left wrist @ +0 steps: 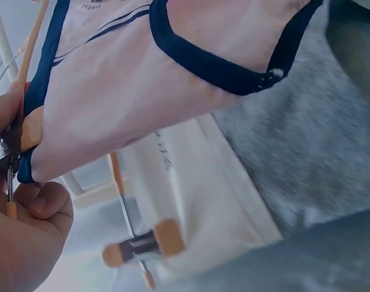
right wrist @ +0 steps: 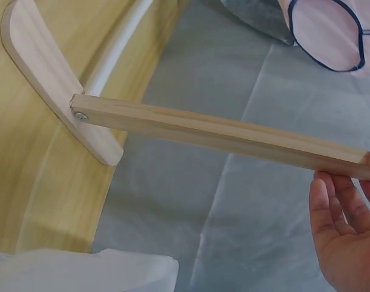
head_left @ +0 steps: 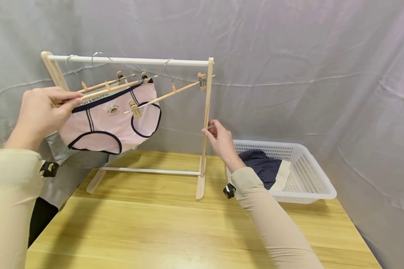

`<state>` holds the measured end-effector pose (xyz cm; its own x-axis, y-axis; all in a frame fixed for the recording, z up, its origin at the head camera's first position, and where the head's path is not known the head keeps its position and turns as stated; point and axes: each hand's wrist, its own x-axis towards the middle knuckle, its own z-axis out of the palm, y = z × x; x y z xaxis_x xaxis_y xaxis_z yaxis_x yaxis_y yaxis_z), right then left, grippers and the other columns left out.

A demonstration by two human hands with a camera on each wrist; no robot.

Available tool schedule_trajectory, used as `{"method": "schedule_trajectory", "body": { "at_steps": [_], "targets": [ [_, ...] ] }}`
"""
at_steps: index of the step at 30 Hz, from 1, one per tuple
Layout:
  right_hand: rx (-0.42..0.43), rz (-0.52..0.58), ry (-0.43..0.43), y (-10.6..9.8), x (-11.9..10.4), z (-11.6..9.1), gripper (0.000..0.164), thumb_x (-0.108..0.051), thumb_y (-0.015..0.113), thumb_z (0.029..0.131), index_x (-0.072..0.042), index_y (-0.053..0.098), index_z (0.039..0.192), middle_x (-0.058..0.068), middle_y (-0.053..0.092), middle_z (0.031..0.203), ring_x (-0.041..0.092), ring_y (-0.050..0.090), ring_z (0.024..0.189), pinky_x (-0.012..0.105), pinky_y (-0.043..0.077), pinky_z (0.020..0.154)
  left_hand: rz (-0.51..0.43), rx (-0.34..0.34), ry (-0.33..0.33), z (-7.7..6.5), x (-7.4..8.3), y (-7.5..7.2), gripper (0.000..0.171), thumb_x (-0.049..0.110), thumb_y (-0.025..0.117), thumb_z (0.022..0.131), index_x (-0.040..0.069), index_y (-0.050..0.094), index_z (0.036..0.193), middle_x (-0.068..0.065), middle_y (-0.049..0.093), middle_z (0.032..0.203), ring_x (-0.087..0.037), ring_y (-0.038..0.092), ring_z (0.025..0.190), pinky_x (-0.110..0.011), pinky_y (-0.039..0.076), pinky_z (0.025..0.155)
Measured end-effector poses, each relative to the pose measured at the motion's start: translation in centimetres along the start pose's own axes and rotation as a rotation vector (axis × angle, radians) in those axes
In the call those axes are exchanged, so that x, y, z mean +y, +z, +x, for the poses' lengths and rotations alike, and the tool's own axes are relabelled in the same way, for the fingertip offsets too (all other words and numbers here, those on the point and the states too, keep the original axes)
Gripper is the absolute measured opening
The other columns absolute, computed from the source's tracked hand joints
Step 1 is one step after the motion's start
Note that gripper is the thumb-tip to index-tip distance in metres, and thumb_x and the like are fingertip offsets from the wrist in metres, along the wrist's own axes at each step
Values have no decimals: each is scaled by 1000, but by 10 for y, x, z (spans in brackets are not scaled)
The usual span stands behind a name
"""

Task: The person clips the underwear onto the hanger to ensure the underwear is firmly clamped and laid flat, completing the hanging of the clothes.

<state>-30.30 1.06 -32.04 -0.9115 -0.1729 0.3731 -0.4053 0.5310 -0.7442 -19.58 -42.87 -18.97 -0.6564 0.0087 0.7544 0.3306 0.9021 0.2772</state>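
Observation:
My left hand (head_left: pixel 45 110) pinches the left end of a wooden clip hanger (head_left: pixel 119 87), right by its clip. From that hanger hang pink briefs (head_left: pixel 104 123) with navy trim, their waistband slanting up to the right. Behind them, another garment with a white waistband (left wrist: pixel 197 201) and grey cloth hangs from a second clip hanger (head_left: pixel 97 86). Low on the right, my right hand (head_left: pixel 223 142) grips the right post (right wrist: pixel 227 135) of the wooden clothes rack between thumb and fingers. A bare clip hanger (head_left: pixel 181 89) hangs near that post.
The rack's white top rail (head_left: pixel 131 61) carries the hanger hooks. At the right of the wooden table (head_left: pixel 161 231) stands a white plastic basket (head_left: pixel 318 179) holding a navy garment (head_left: pixel 260 164) with a pale band. A grey curtain (head_left: pixel 289 74) hangs close behind.

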Motion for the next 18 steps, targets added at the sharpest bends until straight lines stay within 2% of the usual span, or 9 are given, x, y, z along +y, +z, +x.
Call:
{"method": "schedule_trajectory", "body": {
  "at_steps": [6,11,15,16,18],
  "targets": [
    [-8,-13,-7,3,-2,-2,40,-35,64,109,-8,58,138,15,75,128,32,72,116,47,57,103,-17,-7,-25,15,6,3,19,13,77,95,3,84,109,62,41,78,28,38,66,-13,26,62],
    [-17,-13,1,7,-5,-3,42,-35,63,110,-8,57,142,15,74,130,32,71,118,47,57,105,-9,-32,-7,25,7,7,18,13,77,96,2,84,109,63,40,78,28,38,68,-10,27,64],
    [-21,-3,2,8,-8,-3,43,-35,63,110,-9,56,144,15,73,132,32,70,120,48,56,106,-6,-78,5,31,9,8,18,14,77,96,3,84,109,62,40,76,28,39,69,-9,30,65],
    [-18,0,-1,7,-8,-3,43,-34,63,110,-8,57,144,15,73,131,33,71,119,48,56,106,1,-98,7,32,9,9,18,15,78,97,4,84,109,55,53,77,28,39,69,-10,30,65],
    [-13,-3,-2,7,-8,-3,43,-34,64,109,-8,57,143,15,74,131,33,71,119,47,57,106,8,-143,10,32,10,11,18,16,79,97,5,84,110,33,74,84,28,40,69,-11,33,65]
  ]
}}
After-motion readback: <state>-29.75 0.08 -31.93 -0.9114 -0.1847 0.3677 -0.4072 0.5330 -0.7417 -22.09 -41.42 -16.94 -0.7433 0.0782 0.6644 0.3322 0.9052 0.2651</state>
